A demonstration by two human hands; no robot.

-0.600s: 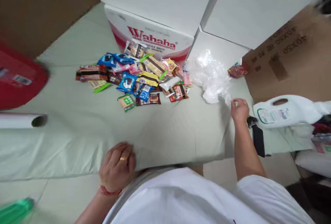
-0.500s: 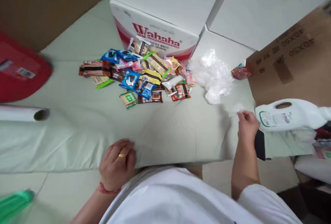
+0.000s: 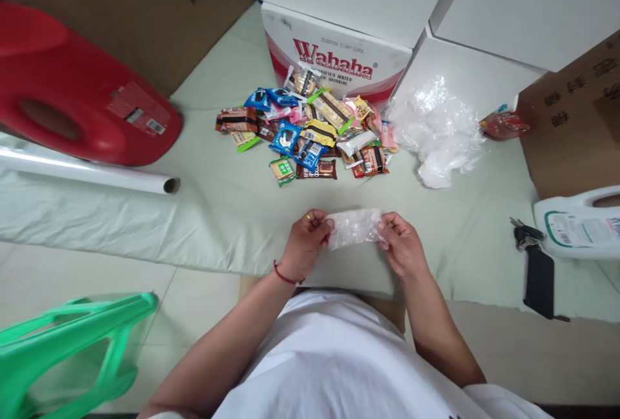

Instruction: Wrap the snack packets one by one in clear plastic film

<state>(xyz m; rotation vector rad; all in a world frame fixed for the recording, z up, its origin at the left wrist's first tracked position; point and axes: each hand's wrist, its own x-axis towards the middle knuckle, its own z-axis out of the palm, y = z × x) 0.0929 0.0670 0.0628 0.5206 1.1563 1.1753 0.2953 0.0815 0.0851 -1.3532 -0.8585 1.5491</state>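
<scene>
Clear crinkled plastic piece (image 3: pixel 356 228), flat, roughly rectangular, is stretched btwn hands over the cloth's near edge. L hand (image 3: pixel 305 243) and R hand (image 3: pixel 403 245) each pinch one end. Glossy multicolour wrapped snacks (image 3: pixel 322 132): heaped, 11 o'clock from piece; crumpled transp. plastic heap (image 3: pixel 438 132), 1 o'clock.

Vs. earlier: hands now together; R hand was far off, approx. 3 o'clock.

Surface: pale-green creased cloth (image 3: pixel 217 212). Green plastic stool (image 3: pixel 106 319) at 8.

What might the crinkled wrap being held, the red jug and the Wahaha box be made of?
Crinkled wrap: probably thin, glossy plastic; see-through, creased, with bright glints.
Red jug: likely hard plastic, smooth, with an opening moulded through it.
Wahaha box: perhaps cardboard, smooth-faced, judging by its flat, printed panel and straight edges.
</scene>
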